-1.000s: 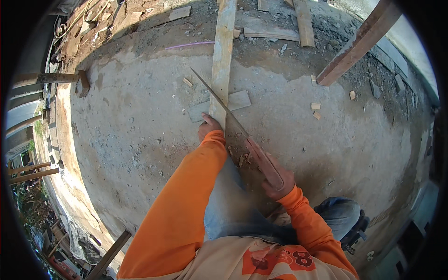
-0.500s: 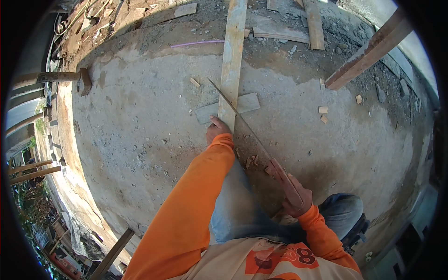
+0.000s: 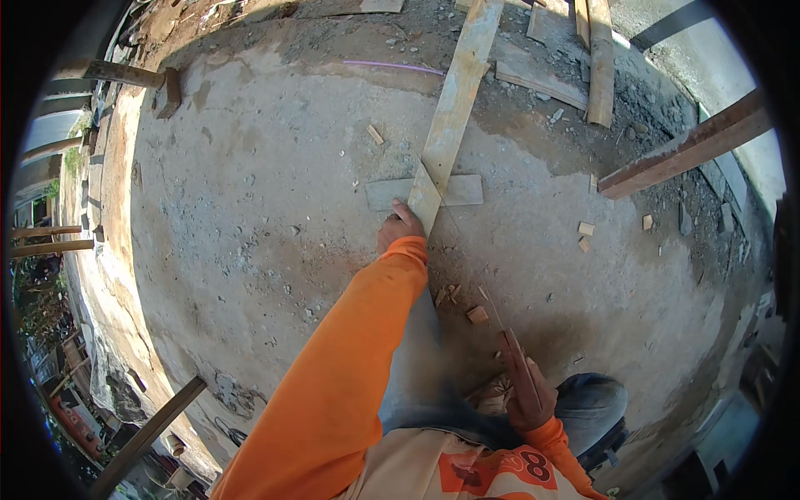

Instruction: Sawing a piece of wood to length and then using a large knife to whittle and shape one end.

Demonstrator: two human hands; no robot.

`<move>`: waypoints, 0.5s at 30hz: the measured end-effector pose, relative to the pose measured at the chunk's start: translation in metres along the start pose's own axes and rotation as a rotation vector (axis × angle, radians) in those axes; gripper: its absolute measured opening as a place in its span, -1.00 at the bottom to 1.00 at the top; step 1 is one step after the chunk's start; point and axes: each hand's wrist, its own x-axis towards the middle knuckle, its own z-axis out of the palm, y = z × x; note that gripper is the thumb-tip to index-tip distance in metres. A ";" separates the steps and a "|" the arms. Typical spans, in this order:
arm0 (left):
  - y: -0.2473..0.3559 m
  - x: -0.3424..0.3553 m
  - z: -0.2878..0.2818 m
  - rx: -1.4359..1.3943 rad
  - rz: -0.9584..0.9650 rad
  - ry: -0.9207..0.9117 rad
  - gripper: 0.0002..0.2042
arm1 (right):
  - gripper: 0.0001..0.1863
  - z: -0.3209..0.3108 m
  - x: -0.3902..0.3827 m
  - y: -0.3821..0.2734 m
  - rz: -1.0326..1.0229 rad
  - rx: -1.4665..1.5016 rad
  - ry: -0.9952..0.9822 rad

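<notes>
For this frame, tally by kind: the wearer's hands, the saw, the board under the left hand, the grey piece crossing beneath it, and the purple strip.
Hands: 2 (left hand, right hand)
Saw: 1
Long board: 1
Flat grey piece: 1
Purple strip: 1
Total: 6

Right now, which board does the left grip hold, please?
The long, pale board running away from the left grip; the short, greyish board lies crosswise beneath it, others lie farther off.
</notes>
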 end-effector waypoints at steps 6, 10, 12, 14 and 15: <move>0.001 -0.006 0.015 0.005 -0.016 -0.073 -0.36 | -0.27 0.067 0.146 0.058 0.074 0.257 0.073; -0.002 -0.003 0.001 -0.013 -0.050 -0.088 -0.37 | -0.23 0.047 0.083 0.050 -0.161 -0.021 0.021; -0.003 -0.002 -0.001 -0.058 0.023 -0.011 -0.35 | -0.16 0.013 0.024 0.021 -0.066 -0.221 -0.129; 0.008 0.004 0.005 -0.041 0.027 -0.005 -0.36 | -0.17 0.008 0.016 0.020 -0.082 -0.291 -0.043; -0.002 0.001 0.004 0.004 0.020 -0.010 -0.37 | -0.19 0.007 0.034 0.002 -0.053 -0.215 -0.078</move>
